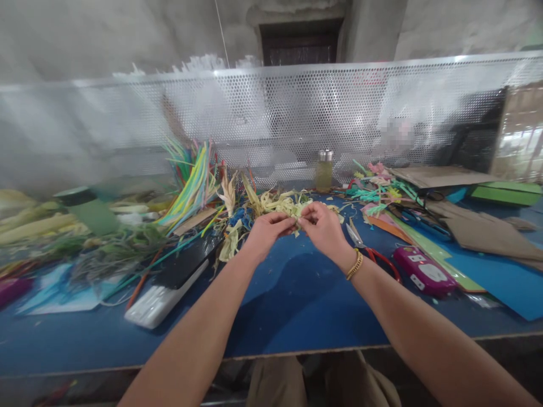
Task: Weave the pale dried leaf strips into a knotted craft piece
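Note:
Over the blue table (292, 322), my left hand (269, 230) and my right hand (323, 227) meet fingertip to fingertip, both closed in a pinch. A small pale green piece, like a strip of corn husk (298, 219), shows between the fingers; most of it is hidden. Right behind the hands lies a pile of pale yellow-green husk strips (278, 202). Scissors with red handles (384, 263) rest beside my right wrist, which wears a gold bracelet. Left of my left hand are a blue tangle (241, 217) and a crumpled dry husk (229, 243).
Left: a bundle of coloured pipe cleaners (193, 183), a dark phone (186, 263) on a white case, a green bottle (91, 212). Behind stands a glass jar (324, 172) before a perforated metal panel (292, 113). Right: a magenta device (424, 270), coloured paper, cardboard (487, 232).

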Available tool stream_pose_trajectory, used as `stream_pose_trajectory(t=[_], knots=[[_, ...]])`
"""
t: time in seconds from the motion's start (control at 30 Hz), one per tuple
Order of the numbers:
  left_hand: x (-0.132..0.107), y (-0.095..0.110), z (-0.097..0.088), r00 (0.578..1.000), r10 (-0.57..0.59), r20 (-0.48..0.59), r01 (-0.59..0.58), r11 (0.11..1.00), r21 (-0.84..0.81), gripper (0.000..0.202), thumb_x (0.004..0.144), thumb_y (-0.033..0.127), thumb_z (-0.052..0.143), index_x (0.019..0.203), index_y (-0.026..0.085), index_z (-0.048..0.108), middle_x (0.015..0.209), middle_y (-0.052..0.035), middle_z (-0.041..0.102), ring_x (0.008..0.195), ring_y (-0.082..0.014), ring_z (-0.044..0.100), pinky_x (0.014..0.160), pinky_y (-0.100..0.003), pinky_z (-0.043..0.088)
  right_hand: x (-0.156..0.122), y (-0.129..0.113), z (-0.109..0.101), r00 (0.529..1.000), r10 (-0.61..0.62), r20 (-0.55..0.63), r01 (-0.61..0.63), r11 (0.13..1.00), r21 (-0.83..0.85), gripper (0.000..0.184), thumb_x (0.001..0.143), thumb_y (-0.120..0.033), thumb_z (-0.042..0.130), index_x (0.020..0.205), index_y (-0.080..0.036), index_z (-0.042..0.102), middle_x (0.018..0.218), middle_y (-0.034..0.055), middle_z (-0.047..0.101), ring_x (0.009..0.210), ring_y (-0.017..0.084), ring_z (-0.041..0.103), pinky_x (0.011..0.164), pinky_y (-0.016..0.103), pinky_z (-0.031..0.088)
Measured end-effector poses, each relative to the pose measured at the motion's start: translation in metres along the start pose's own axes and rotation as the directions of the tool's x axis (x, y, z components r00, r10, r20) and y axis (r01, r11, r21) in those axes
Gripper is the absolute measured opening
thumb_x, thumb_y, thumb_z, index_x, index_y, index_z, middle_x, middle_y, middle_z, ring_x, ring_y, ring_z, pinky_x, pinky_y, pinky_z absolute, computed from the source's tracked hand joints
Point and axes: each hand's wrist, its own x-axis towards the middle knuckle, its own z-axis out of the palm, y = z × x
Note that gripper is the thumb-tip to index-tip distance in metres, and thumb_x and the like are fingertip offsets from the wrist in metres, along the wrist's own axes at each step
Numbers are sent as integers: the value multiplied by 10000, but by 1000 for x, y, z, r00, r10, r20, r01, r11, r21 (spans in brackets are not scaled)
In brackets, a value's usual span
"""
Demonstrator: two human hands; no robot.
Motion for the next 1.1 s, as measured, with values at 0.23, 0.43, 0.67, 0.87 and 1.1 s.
stream_pose_trajectory(t=[0.23, 0.43, 0.67, 0.87, 1.1], knots=[[1, 0, -6, 999, -21, 34, 19, 999, 39, 165, 641, 290, 783, 675, 158, 690, 688, -15, 612, 683, -113, 579, 705, -247, 464, -2, -6, -5, 994, 46, 99, -46, 999, -3, 105, 827, -276, 585, 860, -185, 625, 678, 15, 658, 558, 130, 610, 521, 257, 454], [-2, 2, -9, 995, -86, 51, 78, 986, 146, 185, 624, 307, 789, 673, 155, 697, 660, -18, 598, 646, -115, 557, 654, -260, 448, 3, -19, -22, 980, -174, 91, 196, 901, -387, 145, 816, -307, 645, 738, -209, 719, 758, 45, 665, 757, 175, 592, 697, 302, 427], [-4, 2, -6, 981, -162, 102, 139, 969, 202, 208, 622, 311, 786, 678, 145, 673, 632, 6, 572, 631, -104, 539, 666, -275, 433, 7, -5, -13, 978, -82, 191, 128, 961, -244, 159, 793, -247, 629, 653, -174, 648, 669, 18, 640, 665, 137, 546, 633, 269, 385], [-8, 4, -2, 937, -308, 165, 281, 945, 169, 200, 621, 277, 786, 697, 162, 642, 690, 18, 582, 627, -83, 537, 665, -257, 428, 11, 7, -6, 991, 110, 79, -113, 993, 33, 201, 785, -319, 597, 654, -166, 592, 618, -10, 552, 577, 109, 468, 588, 262, 380], [-13, 8, 1, 886, -409, 217, 371, 908, 195, 226, 635, 298, 786, 722, 168, 623, 682, 25, 575, 600, -77, 521, 632, -246, 404, 14, 5, -10, 974, 217, -66, -207, 970, 129, 263, 771, -396, 593, 637, -178, 534, 563, -30, 476, 527, 104, 440, 546, 262, 360]])
